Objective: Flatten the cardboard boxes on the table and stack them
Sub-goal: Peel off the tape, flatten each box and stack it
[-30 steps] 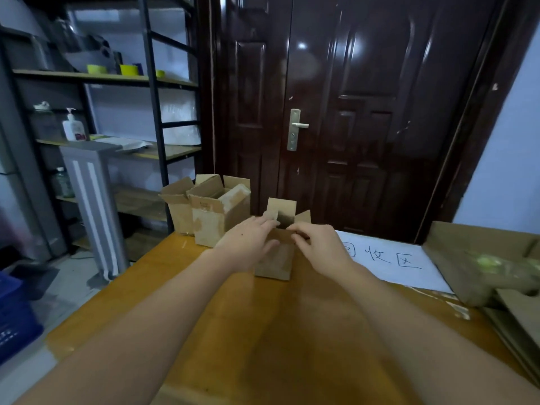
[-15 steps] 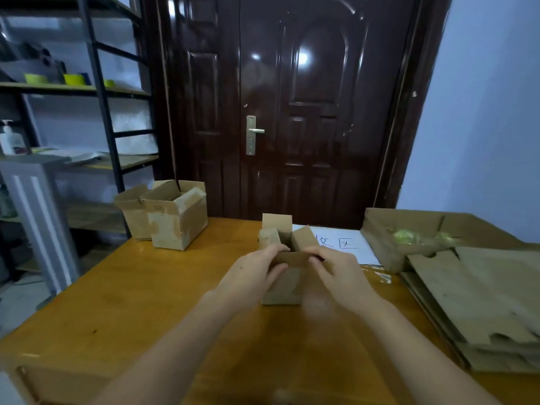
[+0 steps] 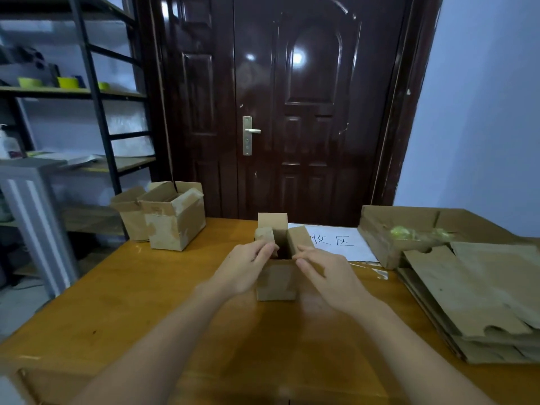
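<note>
A small open cardboard box (image 3: 277, 280) stands upright in the middle of the wooden table (image 3: 131, 311), its top flaps raised. My left hand (image 3: 244, 270) grips the box's left side, fingertips at the near top edge. On the right side my right hand (image 3: 327, 276) holds the box, fingers curled at that same edge. Two more open boxes (image 3: 172, 220) stand together at the table's far left corner. At the right edge lies a stack of flattened cardboard (image 3: 479, 299).
A white paper sheet with handwritten characters (image 3: 333, 242) lies behind the small box. A larger cardboard piece with greenish tape (image 3: 409, 232) sits at the far right. A dark door stands behind the table, and a metal shelf (image 3: 96, 112) to the left.
The small box has come toward me from the far side to the table's middle, held in both hands. The view has swung right, bringing the flattened stack into sight.
</note>
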`<state>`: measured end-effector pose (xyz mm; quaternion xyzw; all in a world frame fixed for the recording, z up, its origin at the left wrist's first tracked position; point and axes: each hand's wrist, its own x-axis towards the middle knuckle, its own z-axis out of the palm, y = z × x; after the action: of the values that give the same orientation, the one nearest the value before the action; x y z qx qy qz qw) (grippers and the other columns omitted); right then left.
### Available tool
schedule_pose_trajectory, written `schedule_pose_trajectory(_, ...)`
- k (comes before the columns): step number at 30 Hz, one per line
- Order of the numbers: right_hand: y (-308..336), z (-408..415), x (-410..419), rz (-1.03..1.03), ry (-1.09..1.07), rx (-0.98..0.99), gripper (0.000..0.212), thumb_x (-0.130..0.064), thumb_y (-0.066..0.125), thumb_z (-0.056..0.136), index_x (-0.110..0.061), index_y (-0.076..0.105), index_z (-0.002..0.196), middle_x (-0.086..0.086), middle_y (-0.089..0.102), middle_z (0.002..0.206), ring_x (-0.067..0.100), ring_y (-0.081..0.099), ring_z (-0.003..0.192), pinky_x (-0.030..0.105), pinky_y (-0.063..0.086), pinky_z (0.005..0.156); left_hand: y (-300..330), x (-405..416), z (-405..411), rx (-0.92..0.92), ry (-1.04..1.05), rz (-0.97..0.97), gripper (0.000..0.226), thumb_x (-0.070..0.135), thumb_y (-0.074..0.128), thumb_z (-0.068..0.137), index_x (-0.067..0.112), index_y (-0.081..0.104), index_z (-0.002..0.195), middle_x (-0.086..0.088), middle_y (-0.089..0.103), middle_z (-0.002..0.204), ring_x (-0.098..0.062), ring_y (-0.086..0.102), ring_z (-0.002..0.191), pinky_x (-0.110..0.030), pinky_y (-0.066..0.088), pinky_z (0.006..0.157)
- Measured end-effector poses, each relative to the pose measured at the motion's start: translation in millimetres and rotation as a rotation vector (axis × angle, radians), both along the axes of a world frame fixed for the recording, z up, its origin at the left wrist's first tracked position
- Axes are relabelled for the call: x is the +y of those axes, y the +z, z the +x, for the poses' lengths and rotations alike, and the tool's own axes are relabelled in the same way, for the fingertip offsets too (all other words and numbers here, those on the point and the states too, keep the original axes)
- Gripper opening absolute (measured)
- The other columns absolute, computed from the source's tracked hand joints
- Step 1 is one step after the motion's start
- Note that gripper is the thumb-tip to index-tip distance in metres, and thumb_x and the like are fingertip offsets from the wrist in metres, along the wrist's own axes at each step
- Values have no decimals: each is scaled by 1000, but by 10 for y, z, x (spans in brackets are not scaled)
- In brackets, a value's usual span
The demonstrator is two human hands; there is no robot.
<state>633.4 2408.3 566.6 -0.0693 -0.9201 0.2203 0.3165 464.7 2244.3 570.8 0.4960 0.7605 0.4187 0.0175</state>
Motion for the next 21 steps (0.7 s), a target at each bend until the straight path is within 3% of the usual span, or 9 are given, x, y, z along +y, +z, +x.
schedule_pose_trajectory(3,-50,-9,-14,-11,16,-27,30,-46,49,102,-33,74,113,-24,56,131,-21,42,125,4,29,101,-2,-40,-119,116,-45,-189,51,67,43,100,40,54,142,17,59,141,0,53,125,-19,43,96)
schedule_pose_trajectory(6,-115,-14,-32,13,-36,-100,22,-35,61,99,-30,74,116,-14,56,142,-2,47,128,17,31,105,-72,-56,-146,263,-45,-297,70,70,59,90,42,41,152,20,41,157,-2,42,139,-30,39,111)
schedule_pose_trajectory(12,-153,-128,-137,143,-152,-143,48,-35,65,97,-32,55,143,-13,48,142,7,36,129,20,32,107,-290,43,-60,444,80,-154,56,46,68,94,34,50,146,11,42,160,-8,38,146,-30,30,117)
schedule_pose_trajectory(16,-217,-223,-188,183,-226,-149,36,-30,63,98,-33,60,133,-10,43,142,13,36,128,27,41,106,-317,74,-61,520,98,-120,56,44,67,96,32,49,148,9,41,161,-9,34,149,-27,22,119)
schedule_pose_trajectory(19,-261,-265,-179,208,-233,-117,34,-27,65,96,-31,62,130,-10,46,137,14,39,122,28,45,101,-237,107,-96,738,19,-189,57,44,61,99,28,44,152,5,36,164,-12,27,153,-28,3,122)
schedule_pose_trajectory(21,-262,-276,-167,223,-235,-107,35,-27,67,94,-30,63,129,-10,48,134,15,42,118,29,48,97,-156,130,-129,855,-59,-239,55,43,57,102,25,44,152,3,37,163,-14,25,154,-31,-1,124)
